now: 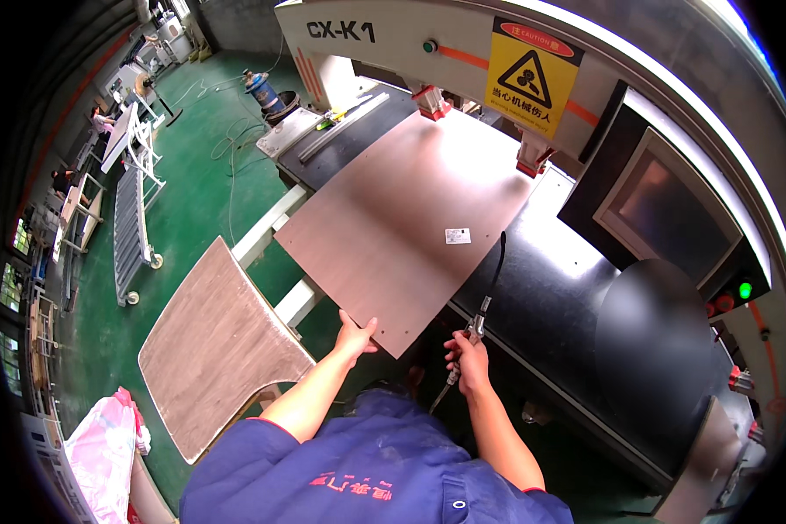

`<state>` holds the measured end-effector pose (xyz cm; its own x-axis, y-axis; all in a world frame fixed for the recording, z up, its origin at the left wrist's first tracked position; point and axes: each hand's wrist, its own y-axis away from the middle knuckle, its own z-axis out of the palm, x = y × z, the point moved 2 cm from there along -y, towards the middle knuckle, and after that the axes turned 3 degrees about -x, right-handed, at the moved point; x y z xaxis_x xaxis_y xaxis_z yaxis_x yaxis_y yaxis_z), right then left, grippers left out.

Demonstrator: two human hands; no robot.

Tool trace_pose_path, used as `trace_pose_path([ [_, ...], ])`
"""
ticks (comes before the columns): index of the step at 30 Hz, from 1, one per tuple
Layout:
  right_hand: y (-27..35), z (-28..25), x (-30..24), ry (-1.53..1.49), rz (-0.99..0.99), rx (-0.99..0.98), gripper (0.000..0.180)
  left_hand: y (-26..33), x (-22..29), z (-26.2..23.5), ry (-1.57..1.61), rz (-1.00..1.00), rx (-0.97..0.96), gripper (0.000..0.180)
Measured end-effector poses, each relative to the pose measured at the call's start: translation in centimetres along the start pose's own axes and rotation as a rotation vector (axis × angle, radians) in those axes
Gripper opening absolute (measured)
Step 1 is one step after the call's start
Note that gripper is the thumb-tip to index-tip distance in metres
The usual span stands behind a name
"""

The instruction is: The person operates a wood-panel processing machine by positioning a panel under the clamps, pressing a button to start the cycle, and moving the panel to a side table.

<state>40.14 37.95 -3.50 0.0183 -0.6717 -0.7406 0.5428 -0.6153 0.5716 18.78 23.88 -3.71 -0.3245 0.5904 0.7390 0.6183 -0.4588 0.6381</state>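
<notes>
Plywood panel (402,218) — near edge in left hand (356,336) grip | right hand (470,354) grips air nozzle (473,330)

The room is a factory hall with a green-painted floor (196,188), glossy under daylight. Along the far left edge runs a row of windows (13,284). A large cream-coloured machine (393,35) fills the upper right, bearing a yellow warning sign (530,79), a dark screen (668,205) and a lit green button (745,289). On the floor to the left stands a white roller conveyor (131,227) on wheels. Grey cables (236,140) trail across the floor near a blue drum-like unit (259,89). A pink plastic bag (105,445) sits at the lower left.
</notes>
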Motion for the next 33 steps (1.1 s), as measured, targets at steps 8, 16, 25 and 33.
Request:
trace_pose_path([
  [8, 2.8, -3.9, -0.6, -0.028, -0.047, 0.095, 0.014, -1.5, 1.7, -2.7, -0.256, 0.023, 0.18, 0.043],
  [16, 3.3, -3.8, 0.2, -0.051, -0.057, 0.104, 0.015, -2.0, 2.9, -5.3, -0.46, 0.041, 0.044, 0.05],
  [25, 6.1, -6.5, -0.1, 0.03, -0.039, 0.172, 0.016, -8.4, 21.9, -2.9, -0.496, 0.831, 0.123, 0.042],
  [33, 8.4, -9.1, 1.6, -0.012, -0.023, 0.294, 0.013, -9.5, 41.5, 4.9, -0.536, 1.285, 0.361, 0.081],
])
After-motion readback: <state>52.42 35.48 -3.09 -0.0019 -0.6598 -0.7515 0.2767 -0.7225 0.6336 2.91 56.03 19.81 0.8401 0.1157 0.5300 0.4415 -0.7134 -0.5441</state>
